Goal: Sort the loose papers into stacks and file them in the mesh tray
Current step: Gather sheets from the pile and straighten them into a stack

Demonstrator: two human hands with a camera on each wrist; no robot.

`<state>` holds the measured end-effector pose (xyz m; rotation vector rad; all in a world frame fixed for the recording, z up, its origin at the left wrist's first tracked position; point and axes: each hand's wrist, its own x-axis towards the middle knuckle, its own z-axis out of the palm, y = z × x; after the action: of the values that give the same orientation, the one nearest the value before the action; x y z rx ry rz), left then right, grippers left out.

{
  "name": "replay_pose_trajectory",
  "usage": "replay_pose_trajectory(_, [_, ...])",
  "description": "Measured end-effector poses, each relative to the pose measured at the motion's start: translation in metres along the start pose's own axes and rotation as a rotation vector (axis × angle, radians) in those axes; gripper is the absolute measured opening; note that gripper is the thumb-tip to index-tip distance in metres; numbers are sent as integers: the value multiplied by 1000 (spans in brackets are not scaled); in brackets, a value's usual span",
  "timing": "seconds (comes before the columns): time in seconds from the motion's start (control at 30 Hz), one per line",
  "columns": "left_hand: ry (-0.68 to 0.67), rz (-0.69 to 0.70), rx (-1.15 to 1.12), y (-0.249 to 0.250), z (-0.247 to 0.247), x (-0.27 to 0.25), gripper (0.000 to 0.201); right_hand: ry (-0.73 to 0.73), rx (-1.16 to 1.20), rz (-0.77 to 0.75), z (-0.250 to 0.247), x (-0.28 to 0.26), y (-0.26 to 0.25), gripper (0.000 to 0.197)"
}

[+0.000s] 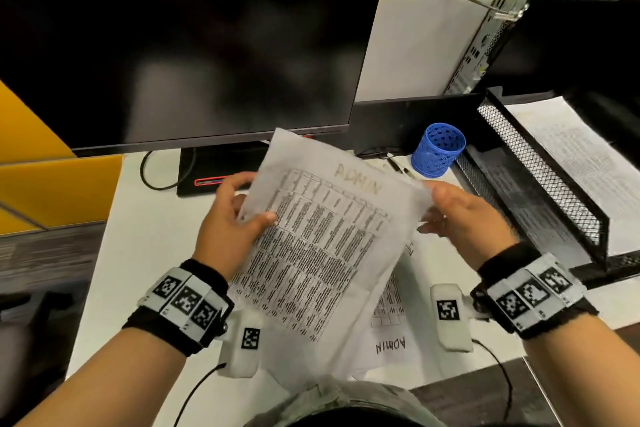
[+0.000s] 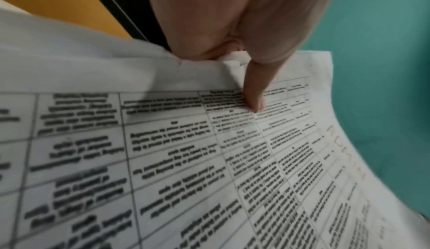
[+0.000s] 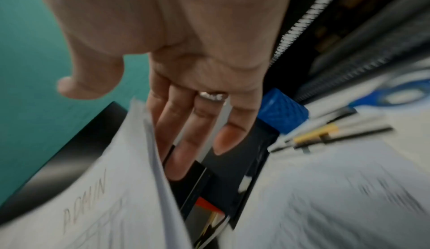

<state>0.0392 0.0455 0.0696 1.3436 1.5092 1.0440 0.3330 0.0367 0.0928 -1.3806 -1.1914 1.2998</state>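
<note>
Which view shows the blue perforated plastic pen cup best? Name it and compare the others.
The head view: the blue perforated plastic pen cup stands whole and sharp beside the black mesh tray. The right wrist view shows only a blurred blue part; the left wrist view shows none.

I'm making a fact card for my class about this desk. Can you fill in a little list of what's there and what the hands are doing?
held paper: printed table sheets marked ADMIN, lifted above the desk
left hand: left hand pinches the sheets' left edge, thumb on top
right hand: right hand at the sheets' right edge, fingers straight; grip unclear
paper on desk: another ADMIN sheet lying under the held ones
mesh tray: black tray on the right, papers already in it
blue cup: blue holder beside the tray
pens: lying by the holder
screen: dark monitor
</note>
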Motion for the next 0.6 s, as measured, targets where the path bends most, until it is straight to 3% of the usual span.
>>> replay_pose_trajectory(0.07, [37, -12, -92, -1, -4, 2, 54, -45, 90, 56, 10, -4, 13, 83])
replay_pose_trajectory(0.13, [47, -19, -110, 4, -4, 3, 49, -100, -22, 46, 32, -9, 20, 63])
replay_pose_trajectory(0.23, [56, 39, -126, 19, 4, 1, 32, 87, -222, -17, 60, -9, 15, 42])
replay_pose_trajectory(0.33, [125, 172, -214, 41, 10, -5, 25, 259, -115, -160, 69, -8, -5, 37])
replay_pose_trajectory(0.43, [136, 272, -318, 52, 13, -14, 34, 225, -13, -308, 66, -13, -19, 32])
replay_pose_trajectory(0.5, [132, 251, -339, 44, 16, -18, 39, 174, 18, -294, 63, -15, -15, 34])
replay_pose_trajectory(0.6, [129, 170, -366, 26, 20, -19, 47, 190, 107, -135, 58, -10, 9, 34])
